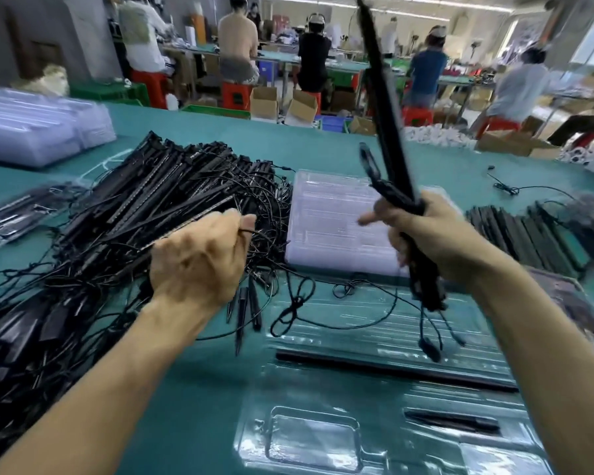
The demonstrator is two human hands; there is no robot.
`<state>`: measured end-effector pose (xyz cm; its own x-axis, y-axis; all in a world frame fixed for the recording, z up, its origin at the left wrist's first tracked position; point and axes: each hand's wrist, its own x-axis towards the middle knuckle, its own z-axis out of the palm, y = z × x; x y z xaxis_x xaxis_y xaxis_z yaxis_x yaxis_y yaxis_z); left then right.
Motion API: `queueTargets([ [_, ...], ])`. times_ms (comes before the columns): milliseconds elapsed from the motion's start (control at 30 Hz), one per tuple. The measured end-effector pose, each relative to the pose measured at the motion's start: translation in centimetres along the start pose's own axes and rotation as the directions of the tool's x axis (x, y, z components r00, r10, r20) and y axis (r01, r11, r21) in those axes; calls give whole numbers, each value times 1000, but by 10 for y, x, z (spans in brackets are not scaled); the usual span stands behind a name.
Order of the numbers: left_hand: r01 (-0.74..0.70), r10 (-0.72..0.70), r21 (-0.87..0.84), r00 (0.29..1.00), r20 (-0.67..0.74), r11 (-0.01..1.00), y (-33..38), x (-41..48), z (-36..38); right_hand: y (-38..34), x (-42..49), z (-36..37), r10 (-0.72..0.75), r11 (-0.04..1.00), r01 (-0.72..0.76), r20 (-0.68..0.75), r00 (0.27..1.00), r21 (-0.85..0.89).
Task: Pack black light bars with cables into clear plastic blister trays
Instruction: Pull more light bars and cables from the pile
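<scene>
Right now my right hand [436,234] grips a bundle of light bars [388,125] upright above the blister tray [323,389], while my left hand [199,258] pinches a cable [246,231] from the pile [134,217] left of the tray. Tangled leads may snag and drag neighbours along.

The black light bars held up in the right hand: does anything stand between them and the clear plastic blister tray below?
Nothing solid. The right hand holds the black light bars above the clear plastic blister tray; only their own black cables hang between. One slot already holds a black bar.
</scene>
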<state>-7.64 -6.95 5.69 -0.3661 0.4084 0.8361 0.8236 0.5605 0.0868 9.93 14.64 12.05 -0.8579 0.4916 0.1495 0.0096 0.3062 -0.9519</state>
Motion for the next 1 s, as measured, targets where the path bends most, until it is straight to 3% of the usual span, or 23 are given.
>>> queueTargets([
  [133,-30,34,-44,995,97,999,12,-2,2,-13,7,59,-69,984,15,306,950,177],
  [233,16,-9,-46,988,153,999,14,-3,1,-12,18,79,-60,993,21,346,936,113],
  [367,71,-68,-15,986,150,997,11,2,0,-7,29,77,71,991,-103,327,942,81],
  [467,132,-132,10,979,155,991,2,3,1,-6,34,62,71,978,-119,258,964,172],
  [567,213,-216,34,963,162,976,-14,-6,6,-8,42,27,62,969,-72,50,997,236],
  [733,355,-365,95,869,334,930,-35,-26,18,18,45,-35,124,992,-108,-339,932,67],
  [933,371,-481,316,765,429,873,-50,-35,33,36,28,-69,169,974,-100,-364,916,202],
  [1000,299,-459,390,778,429,871,-49,-39,35,35,22,-78,136,986,-81,-407,903,147],
])
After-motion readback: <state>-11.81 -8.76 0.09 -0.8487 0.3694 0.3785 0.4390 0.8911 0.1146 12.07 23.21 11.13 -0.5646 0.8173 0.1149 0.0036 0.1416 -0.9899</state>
